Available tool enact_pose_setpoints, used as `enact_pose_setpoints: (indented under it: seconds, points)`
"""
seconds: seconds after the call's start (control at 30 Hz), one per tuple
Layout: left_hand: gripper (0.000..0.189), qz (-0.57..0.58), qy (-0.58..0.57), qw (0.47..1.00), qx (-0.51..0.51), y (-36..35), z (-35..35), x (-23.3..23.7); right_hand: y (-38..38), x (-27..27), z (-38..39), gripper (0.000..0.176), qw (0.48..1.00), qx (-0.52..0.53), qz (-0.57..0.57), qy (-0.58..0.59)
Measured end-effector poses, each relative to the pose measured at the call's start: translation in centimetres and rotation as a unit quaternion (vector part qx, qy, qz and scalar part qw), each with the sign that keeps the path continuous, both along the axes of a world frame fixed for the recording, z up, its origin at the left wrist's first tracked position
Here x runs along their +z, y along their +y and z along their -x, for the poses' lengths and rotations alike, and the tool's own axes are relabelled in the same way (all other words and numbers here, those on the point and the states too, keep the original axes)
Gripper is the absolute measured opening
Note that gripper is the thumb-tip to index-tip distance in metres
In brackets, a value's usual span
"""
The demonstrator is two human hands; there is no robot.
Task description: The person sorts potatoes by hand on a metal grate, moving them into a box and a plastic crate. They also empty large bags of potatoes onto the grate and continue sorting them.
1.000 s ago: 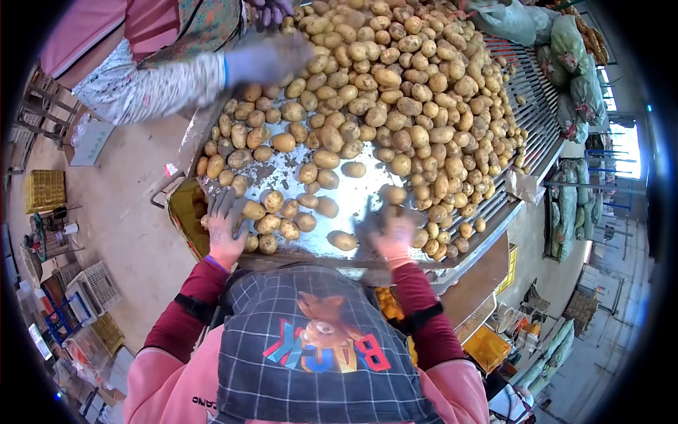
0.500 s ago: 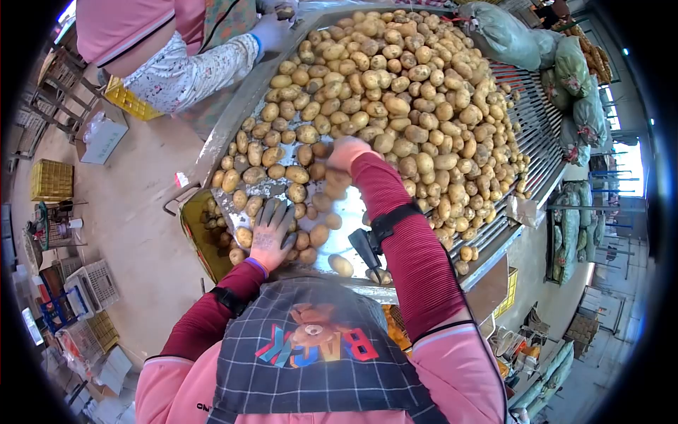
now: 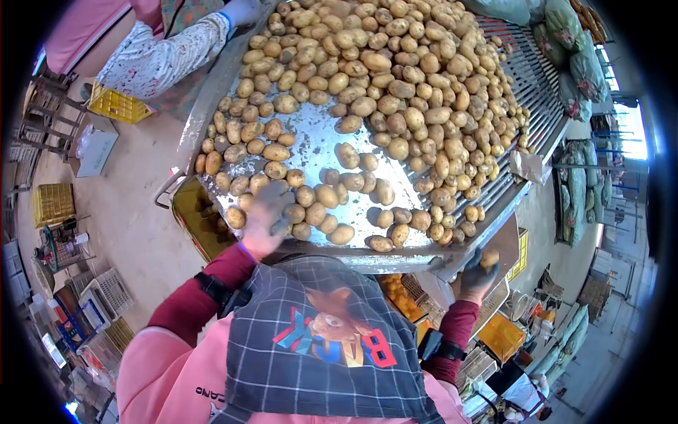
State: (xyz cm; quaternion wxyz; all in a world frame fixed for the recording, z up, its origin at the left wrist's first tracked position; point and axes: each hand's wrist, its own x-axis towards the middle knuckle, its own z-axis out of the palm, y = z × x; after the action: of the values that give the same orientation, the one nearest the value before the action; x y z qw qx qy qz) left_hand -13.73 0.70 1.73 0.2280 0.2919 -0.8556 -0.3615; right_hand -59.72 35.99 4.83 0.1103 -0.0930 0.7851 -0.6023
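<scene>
A large heap of potatoes (image 3: 424, 85) covers the far part of the metal table (image 3: 332, 138), with looser ones nearer me. My left hand (image 3: 265, 219), gloved and somewhat blurred, is at the near left among loose potatoes; its fingers are spread over them. Past the table's near right edge, my right hand (image 3: 479, 275) holds a single potato (image 3: 489, 258) in a dark-palmed glove. Below that hand and to its left are a box and crates holding potatoes.
A co-worker's sleeved arm (image 3: 169, 60) reaches to the table's far left edge. A yellow-green container (image 3: 191, 219) adjoins the left corner. Green sacks (image 3: 565, 35) lie at the far right, beyond the slatted rack (image 3: 526, 60). A yellow crate (image 3: 503, 336) stands at lower right.
My right hand has moved from the heap to beyond the near right edge, now with a potato. Bare metal shows mid-table, and several potatoes lie nearer the front edge. The view has shifted.
</scene>
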Motion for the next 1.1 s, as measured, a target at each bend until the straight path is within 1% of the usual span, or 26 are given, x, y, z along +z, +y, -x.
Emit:
enact_pose_setpoints:
  seconds: [0.03, 0.1, 0.13, 0.17, 0.2, 0.23, 0.27, 0.3, 0.33, 0.37, 0.4, 0.47, 0.53, 0.63, 0.7, 0.73, 0.77, 0.8, 0.83, 0.87, 0.93, 0.97, 1.0, 1.03, 1.07, 1.1]
  points:
    - [0.052, -0.018, 0.018, 0.993, -0.116, -0.1, 1.8, 0.5, 2.3, -0.4, 0.6, 0.045, 0.998, -0.054, -0.023, 0.015]
    - [0.053, 0.019, -0.006, 0.956, -0.293, 0.1, 2.6, -0.1, -0.5, 3.9, -3.2, 0.027, 0.917, -0.277, 0.124, -0.259]
    - [0.055, 0.07, -0.049, 0.932, -0.352, 0.5, 2.2, -1.5, -2.4, 3.9, -4.5, 0.035, 0.97, -0.153, 0.006, -0.189]
    - [0.056, 0.121, -0.092, 0.901, -0.407, 0.9, 1.4, -2.3, -3.8, 2.4, -6.1, 0.046, 0.979, -0.003, -0.198, 0.051]
    - [0.056, 0.141, -0.135, 0.898, -0.395, 0.6, -0.5, -2.3, -4.7, -0.2, -7.2, 0.053, 0.951, 0.11, -0.249, 0.147]
    - [0.055, 0.126, -0.175, 0.895, -0.39, -0.3, -2.0, -0.8, -9.2, 2.4, -11.4, 0.051, 0.915, 0.164, -0.351, 0.11]
    - [0.054, 0.109, -0.215, 0.891, -0.384, -0.9, -3.6, 0.6, -11.3, 0.9, -13.3, 0.053, 0.898, 0.266, -0.343, 0.073]
    - [0.051, 0.094, -0.221, 0.908, -0.343, -1.2, -6.0, -0.1, -14.9, 3.0, -16.6, 0.054, 0.867, 0.395, -0.268, 0.143]
    - [0.049, 0.078, -0.227, 0.923, -0.299, -1.0, -8.1, -0.6, -17.9, 3.2, -18.7, 0.053, 0.774, 0.5, -0.304, 0.241]
    - [0.044, 0.089, -0.233, 0.93, -0.269, -1.3, -9.0, 0.3, -20.4, 1.9, -21.0, 0.052, 0.771, 0.547, -0.191, 0.263]
    - [0.041, 0.084, -0.239, 0.94, -0.227, -1.3, -9.5, 0.6, -23.8, 1.8, -23.5, 0.048, 0.742, 0.604, -0.182, 0.226]
    - [0.036, 0.078, -0.242, 0.956, -0.15, -0.7, -10.4, 0.6, -28.3, -0.9, -27.6, 0.043, 0.625, 0.68, -0.273, 0.267]
    - [0.028, 0.072, -0.216, 0.973, -0.046, 0.1, -10.4, -0.4, -31.6, -1.9, -29.4, 0.042, 0.553, 0.718, -0.353, 0.231]
    - [0.03, 0.023, -0.125, 0.987, 0.096, 1.7, -10.5, -1.2, -30.6, -1.6, -25.5, 0.046, 0.588, 0.732, -0.31, 0.15]
    - [0.034, -0.004, -0.089, 0.983, 0.161, 2.7, -10.6, -0.7, -26.2, 1.5, -20.7, 0.044, 0.721, 0.641, -0.252, 0.075]
    - [0.035, -0.005, -0.079, 0.981, 0.176, 2.9, -10.5, -0.6, -24.1, 5.4, -17.8, 0.043, 0.802, 0.56, -0.195, -0.078]
    - [0.037, -0.008, -0.073, 0.979, 0.191, 3.1, -10.9, -0.7, -20.8, 6.7, -14.9, 0.044, 0.87, 0.454, -0.191, 0.01]
    - [0.038, -0.009, -0.07, 0.977, 0.201, 3.2, -11.4, -0.7, -14.9, 2.0, -9.7, 0.044, 0.924, 0.289, -0.244, 0.051]
    - [0.041, -0.007, -0.076, 0.978, 0.195, 2.6, -11.2, -0.7, -13.1, 8.3, -8.5, 0.047, 0.953, 0.19, -0.235, 0.027]
    - [0.041, 0.002, -0.077, 0.981, 0.176, 1.8, -10.2, -0.6, -8.5, 8.4, -5.0, 0.049, 0.94, 0.105, -0.317, 0.068]
    - [0.042, 0.025, -0.068, 0.988, 0.134, -0.7, -6.6, 0.2, -5.6, 11.2, -4.0, 0.051, 0.818, 0.038, -0.53, 0.222]
    - [0.045, 0.03, -0.018, 0.996, 0.078, -2.1, -3.7, 1.0, -7.6, 13.1, -5.3, 0.052, 0.867, 0.021, -0.478, 0.141]
    - [0.049, -0.007, -0.077, 0.996, 0.047, -2.4, -1.6, -0.8, -8.5, 11.3, -6.1, 0.051, 0.886, 0.049, -0.432, 0.163]
    - [0.053, -0.022, -0.085, 0.996, -0.027, -2.6, 1.7, 0.5, -9.0, 6.5, -6.2, 0.054, 0.938, 0.065, -0.334, -0.069]
    - [0.056, 0.006, -0.07, 0.992, -0.105, -2.8, 5.3, 1.6, -13.8, 7.0, -9.5, 0.056, 0.927, 0.172, -0.332, -0.01]
    - [0.055, 0.041, -0.126, 0.978, -0.162, -2.4, 8.4, 1.5, -18.3, 6.4, -11.8, 0.057, 0.851, 0.286, -0.439, 0.04]
